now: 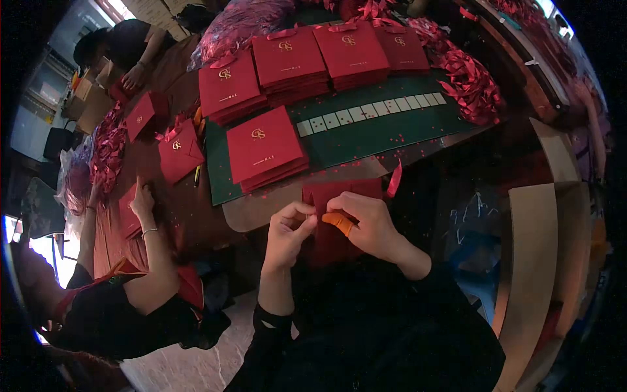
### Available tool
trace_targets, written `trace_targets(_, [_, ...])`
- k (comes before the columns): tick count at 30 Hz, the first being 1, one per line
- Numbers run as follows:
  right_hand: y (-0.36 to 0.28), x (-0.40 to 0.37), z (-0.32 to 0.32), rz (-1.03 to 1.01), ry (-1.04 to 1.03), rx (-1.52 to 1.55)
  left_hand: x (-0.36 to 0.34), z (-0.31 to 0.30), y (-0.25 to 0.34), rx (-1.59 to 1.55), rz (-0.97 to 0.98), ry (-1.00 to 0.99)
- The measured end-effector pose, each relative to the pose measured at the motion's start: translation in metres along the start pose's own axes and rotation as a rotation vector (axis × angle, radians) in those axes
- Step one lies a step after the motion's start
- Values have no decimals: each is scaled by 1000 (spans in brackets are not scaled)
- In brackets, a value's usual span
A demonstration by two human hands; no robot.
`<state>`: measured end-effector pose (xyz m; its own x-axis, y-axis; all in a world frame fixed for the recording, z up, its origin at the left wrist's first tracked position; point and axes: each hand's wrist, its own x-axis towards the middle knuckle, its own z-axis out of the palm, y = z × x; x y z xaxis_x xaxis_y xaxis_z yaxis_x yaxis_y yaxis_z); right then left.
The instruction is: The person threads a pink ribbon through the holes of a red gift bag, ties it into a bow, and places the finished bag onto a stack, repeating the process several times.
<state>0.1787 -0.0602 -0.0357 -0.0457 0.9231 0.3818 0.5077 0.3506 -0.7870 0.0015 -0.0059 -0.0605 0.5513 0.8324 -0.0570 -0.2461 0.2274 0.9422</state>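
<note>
A red paper bag [317, 242] lies in front of me at the table's near edge, below both hands. My left hand [287, 232] is closed in a pinch over its left side, thumb against forefinger. Close beside it, my right hand [366, 225] is also closed, its fingertips pointing at the left ones. An orange finger cot [339, 223] covers one finger of the right hand. What the fingertips hold is too small to make out. A red ribbon [395, 178] sticks up at the bag's right edge.
On the green cutting mat [366, 144] stand several stacks of red bags [287, 59], a nearer stack [268, 147] and a white marked strip [372, 112]. Ribbon heaps [473, 88] lie at right. A co-worker's hand [142, 199] works at left. Cardboard [532, 261] stands right.
</note>
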Motion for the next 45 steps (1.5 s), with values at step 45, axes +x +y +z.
trace_targets(45, [16, -5, -57, 406, 199, 331, -25, 14, 20, 327, 248, 210])
